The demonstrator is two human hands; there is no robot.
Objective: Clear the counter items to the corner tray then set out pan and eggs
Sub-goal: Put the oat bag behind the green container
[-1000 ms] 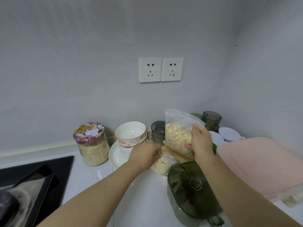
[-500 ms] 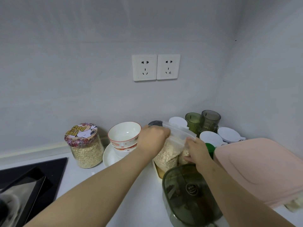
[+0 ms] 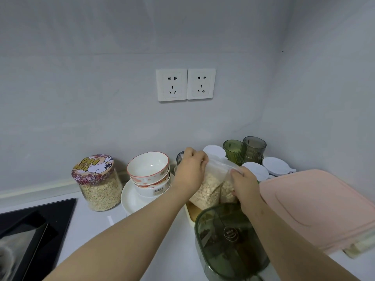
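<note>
Two hands, the left hand and right hand, pinch the tops of the oat bags standing in the cream tray, so clearing looks partway, with oat jar and stacked bowls outside it, pan and eggs unseen.

sockets: two, side by side on wall | hob: black, left on desk | jar: oats, patterned lid, upright near hob | bowls: stacked on white plate | board: pink, right
</note>
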